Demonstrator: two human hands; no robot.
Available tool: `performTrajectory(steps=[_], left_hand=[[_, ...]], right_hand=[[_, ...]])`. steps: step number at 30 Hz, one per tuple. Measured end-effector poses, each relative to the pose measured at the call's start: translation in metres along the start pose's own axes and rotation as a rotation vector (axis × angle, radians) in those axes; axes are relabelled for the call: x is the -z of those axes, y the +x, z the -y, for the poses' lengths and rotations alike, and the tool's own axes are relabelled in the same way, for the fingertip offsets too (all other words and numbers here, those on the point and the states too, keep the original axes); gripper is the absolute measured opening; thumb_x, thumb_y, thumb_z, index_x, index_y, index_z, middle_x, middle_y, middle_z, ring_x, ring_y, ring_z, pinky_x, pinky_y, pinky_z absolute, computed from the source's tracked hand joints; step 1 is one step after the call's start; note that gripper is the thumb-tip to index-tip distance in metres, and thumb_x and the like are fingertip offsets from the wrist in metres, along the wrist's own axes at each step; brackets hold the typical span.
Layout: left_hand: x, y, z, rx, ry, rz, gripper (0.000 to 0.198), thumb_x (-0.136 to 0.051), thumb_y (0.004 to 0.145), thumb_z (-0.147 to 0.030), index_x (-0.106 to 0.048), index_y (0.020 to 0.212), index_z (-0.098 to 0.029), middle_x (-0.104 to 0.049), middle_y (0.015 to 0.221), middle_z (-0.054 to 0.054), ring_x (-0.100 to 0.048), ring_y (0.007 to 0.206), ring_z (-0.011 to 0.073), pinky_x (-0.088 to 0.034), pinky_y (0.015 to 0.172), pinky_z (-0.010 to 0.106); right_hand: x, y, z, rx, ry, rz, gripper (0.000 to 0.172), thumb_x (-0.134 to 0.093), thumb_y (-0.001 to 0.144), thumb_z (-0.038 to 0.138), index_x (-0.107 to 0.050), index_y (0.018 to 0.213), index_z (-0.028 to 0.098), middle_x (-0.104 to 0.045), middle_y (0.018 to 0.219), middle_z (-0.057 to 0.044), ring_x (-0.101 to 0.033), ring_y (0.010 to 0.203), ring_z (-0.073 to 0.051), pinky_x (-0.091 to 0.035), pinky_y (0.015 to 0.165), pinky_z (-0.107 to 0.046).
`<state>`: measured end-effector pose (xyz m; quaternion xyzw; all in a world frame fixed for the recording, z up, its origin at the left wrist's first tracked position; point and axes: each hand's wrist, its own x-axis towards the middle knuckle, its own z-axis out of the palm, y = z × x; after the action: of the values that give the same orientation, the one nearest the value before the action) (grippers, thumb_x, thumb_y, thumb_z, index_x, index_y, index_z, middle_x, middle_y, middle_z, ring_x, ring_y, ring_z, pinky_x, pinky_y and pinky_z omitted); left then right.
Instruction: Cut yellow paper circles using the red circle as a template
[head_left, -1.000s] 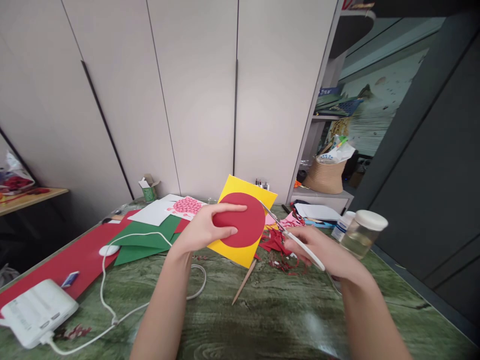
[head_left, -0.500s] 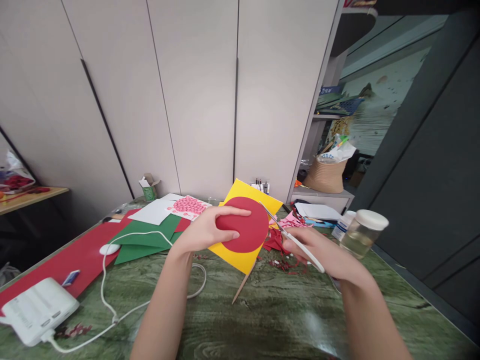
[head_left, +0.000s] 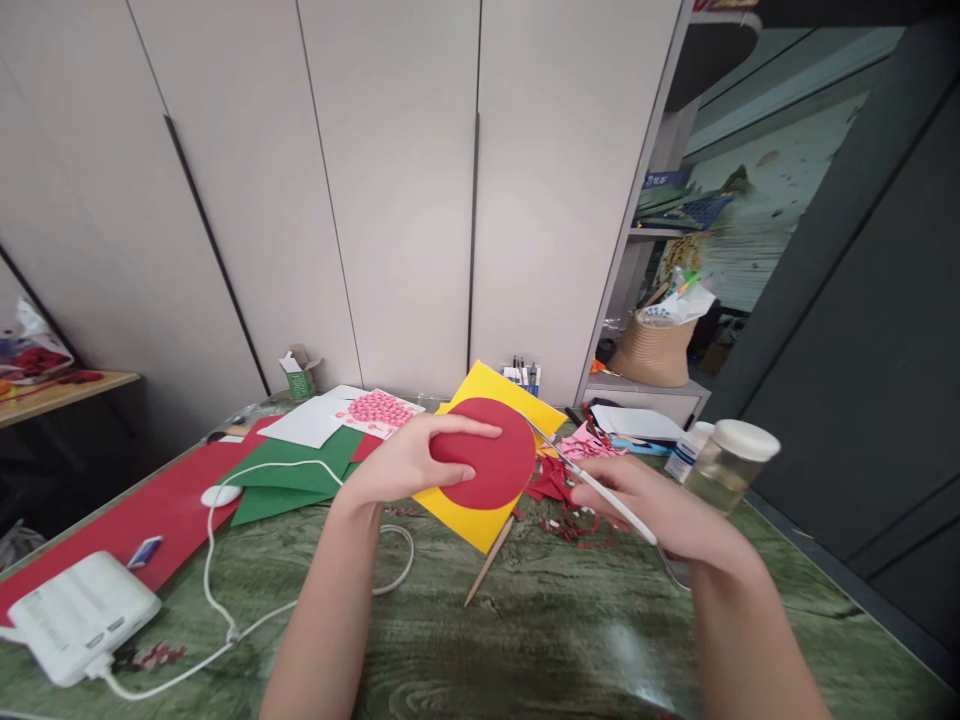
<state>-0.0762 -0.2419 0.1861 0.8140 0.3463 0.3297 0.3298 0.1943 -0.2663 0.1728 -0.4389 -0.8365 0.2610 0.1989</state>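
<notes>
Between thumb and fingers, my left hand [head_left: 405,455] grips a red paper circle [head_left: 495,465] lying against a yellow sheet of paper [head_left: 480,385]. Both are held up above the table, with the yellow showing beyond the circle at top and bottom. White-handled scissors [head_left: 600,487] are in my right hand [head_left: 645,500], their blades at the circle's right edge, over the yellow paper. Part of the blades is hard to make out. Below the yellow sheet's lower corner, a thin wooden stick [head_left: 489,562] rests on the table.
Red paper scraps [head_left: 551,480] lie behind the scissors. A lidded jar [head_left: 731,465] and a white bottle [head_left: 688,450] stand at right. To the left are green paper [head_left: 292,490], a pink-dotted white sheet [head_left: 379,412], a white power bank [head_left: 82,615] and its cable [head_left: 211,570].
The scissor handles have tilted slightly and the blades lie closer along the circle's right edge. The papers have shifted a little down and left; the left hand keeps its hold.
</notes>
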Motion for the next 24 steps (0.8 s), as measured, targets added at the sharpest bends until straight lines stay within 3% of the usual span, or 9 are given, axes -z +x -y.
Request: performTrajectory(steps=[16,24], left_hand=[[0.003,-0.0024,0.0015,0.03,0.027,0.027,0.043,-0.061,0.069,-0.018,-0.061,0.11,-0.032,-0.06,0.116,-0.002,-0.057,0.1,0.0187,-0.049,0.079,0.029],[0.0044,-0.0014,0.0063,0.019,0.034,0.035,0.043,-0.061,0.068,-0.018,-0.061,0.11,-0.029,-0.061,0.116,0.0,-0.057,0.101,0.0202,-0.05,0.078,0.03]], right_hand=[[0.0021,0.0006,-0.0046,0.027,-0.013,0.027,0.042,-0.044,0.084,0.051,-0.033,0.059,0.019,-0.031,0.057,0.005,-0.025,0.051,-0.009,-0.021,0.045,-0.023],[0.0004,0.0011,-0.0028,-0.021,0.049,0.033,0.043,-0.043,0.084,0.054,-0.04,0.061,0.018,-0.037,0.06,0.003,-0.031,0.052,-0.009,-0.026,0.045,-0.022]])
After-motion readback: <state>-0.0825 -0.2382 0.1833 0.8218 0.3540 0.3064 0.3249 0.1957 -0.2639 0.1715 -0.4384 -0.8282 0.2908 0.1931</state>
